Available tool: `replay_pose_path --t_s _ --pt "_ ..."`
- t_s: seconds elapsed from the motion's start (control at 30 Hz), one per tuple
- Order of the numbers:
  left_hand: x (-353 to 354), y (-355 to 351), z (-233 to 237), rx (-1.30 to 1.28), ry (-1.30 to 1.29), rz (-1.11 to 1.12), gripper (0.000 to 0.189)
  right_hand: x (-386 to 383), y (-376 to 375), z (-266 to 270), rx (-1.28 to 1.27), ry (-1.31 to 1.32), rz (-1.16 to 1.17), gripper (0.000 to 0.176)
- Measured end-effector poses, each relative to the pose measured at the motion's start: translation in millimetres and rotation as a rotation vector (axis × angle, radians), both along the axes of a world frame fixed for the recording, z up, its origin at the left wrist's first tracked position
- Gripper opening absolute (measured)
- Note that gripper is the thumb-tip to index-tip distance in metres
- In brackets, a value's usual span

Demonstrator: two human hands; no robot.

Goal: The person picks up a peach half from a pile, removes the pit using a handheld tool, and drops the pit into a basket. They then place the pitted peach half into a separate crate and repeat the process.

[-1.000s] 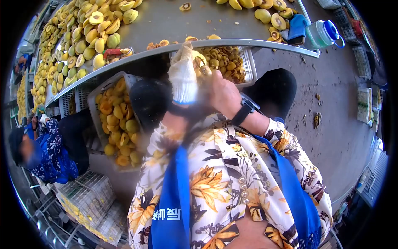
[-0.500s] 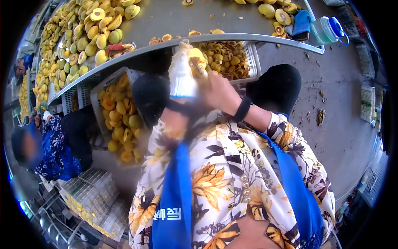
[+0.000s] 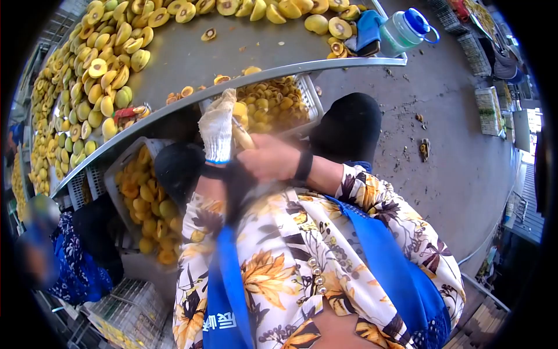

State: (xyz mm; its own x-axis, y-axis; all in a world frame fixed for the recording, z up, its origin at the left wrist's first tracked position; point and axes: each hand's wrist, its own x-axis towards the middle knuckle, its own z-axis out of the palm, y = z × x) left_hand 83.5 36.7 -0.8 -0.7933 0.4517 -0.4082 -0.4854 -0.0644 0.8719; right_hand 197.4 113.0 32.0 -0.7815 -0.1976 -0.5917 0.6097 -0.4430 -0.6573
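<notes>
My left hand [image 3: 218, 128], in a white knit glove with a blue cuff edge, is closed around a yellow peach half [image 3: 240, 110]. My bare right hand [image 3: 270, 158] grips the pale handle of a small pitting tool [image 3: 242, 136]; its tip, at the fruit, is hard to make out. Both hands meet above my lap, just in front of the table edge. Below and beyond them stands a white crate [image 3: 314, 98] of small cut peach pieces [image 3: 276, 107].
Many peach halves [image 3: 96, 70] lie on the metal table [image 3: 192, 55]. A second crate [image 3: 120, 156] of peach halves stands left of my knee. A water bottle [image 3: 401, 32] and a blue cloth [image 3: 369, 28] sit at the table's right corner. A co-worker [image 3: 72, 256] sits at left.
My view has turned, so the table and crates appear further left and more of the tabletop shows. My hands remain together at the fruit, with the tool now more visible.
</notes>
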Motion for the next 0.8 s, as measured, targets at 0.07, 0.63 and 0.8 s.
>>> replay_pose_path --t_s 0.07,0.63,0.8 --pt "0 5 3 0.044 -0.125 0.054 0.024 0 3 -16 -0.270 -0.027 -0.078 0.010" --pt "-70 -256 46 -1.684 0.564 0.104 0.069 -40 184 -11 2.024 0.234 -0.102 0.021" --pt "-33 -298 24 -1.706 0.493 0.059 0.062 -78 277 -4 2.035 -0.109 -0.046 0.064"
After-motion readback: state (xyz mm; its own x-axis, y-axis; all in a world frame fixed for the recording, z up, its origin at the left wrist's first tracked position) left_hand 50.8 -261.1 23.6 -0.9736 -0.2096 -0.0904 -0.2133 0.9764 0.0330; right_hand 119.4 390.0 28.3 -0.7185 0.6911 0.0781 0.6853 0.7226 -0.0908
